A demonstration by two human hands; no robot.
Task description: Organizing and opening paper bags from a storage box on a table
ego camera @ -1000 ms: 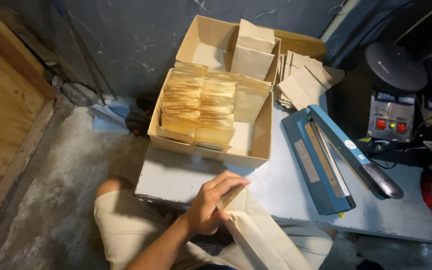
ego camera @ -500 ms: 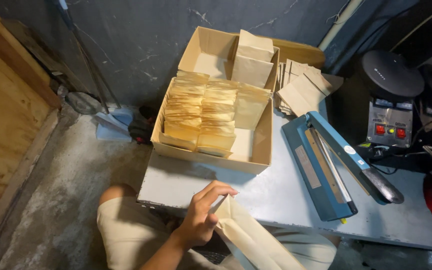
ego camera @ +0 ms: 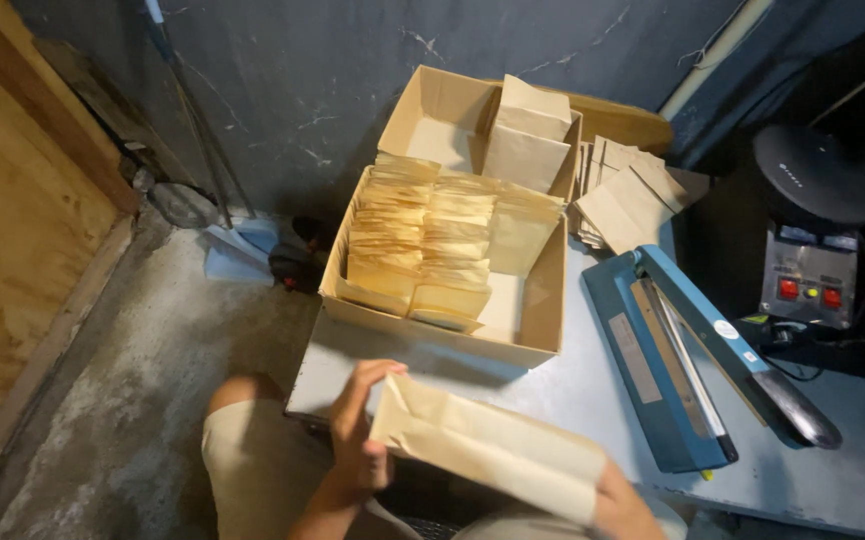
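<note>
The paper bag (ego camera: 487, 445) has risen clear of the lap to the table's (ego camera: 592, 385) near edge, left hand (ego camera: 357, 435) pinching its open end, right hand (ego camera: 622, 505) clasping the other, ready for handling.

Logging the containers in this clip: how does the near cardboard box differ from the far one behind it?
The near box is packed with rows of tan paper bags standing on edge; the far box holds only a couple of bags at its right side, with bare floor showing. The near box sits at the table's front; the far box sits against the wall. Both are open-topped, shallow brown cardboard.
</note>
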